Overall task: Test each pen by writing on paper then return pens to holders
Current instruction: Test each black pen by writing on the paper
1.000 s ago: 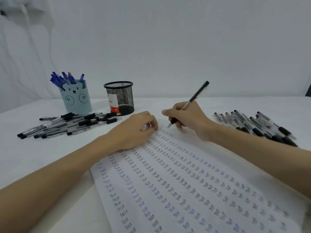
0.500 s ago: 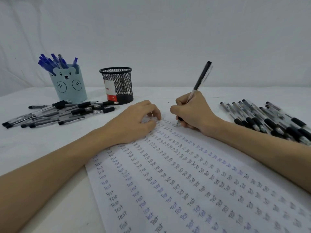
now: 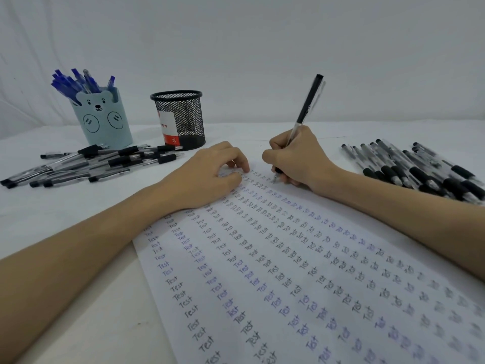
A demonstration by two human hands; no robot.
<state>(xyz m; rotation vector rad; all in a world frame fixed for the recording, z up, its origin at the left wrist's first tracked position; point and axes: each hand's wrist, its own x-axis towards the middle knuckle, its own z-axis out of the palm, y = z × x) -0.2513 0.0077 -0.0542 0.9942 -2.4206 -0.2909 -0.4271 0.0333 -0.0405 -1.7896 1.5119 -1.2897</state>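
Paper: lying nearest on the tabletop, rows of "Test" filling it. Left hand: pressing fingertips down, holding nothing, likely steadying the sheet. Right hand: its grip closing on a black pen, tip meeting the paper's far end, apparently writing. Loose black pens lying left and right, probably sorting tested from untested. Mesh holder: seemingly empty. Bear holder: holding blue pens.
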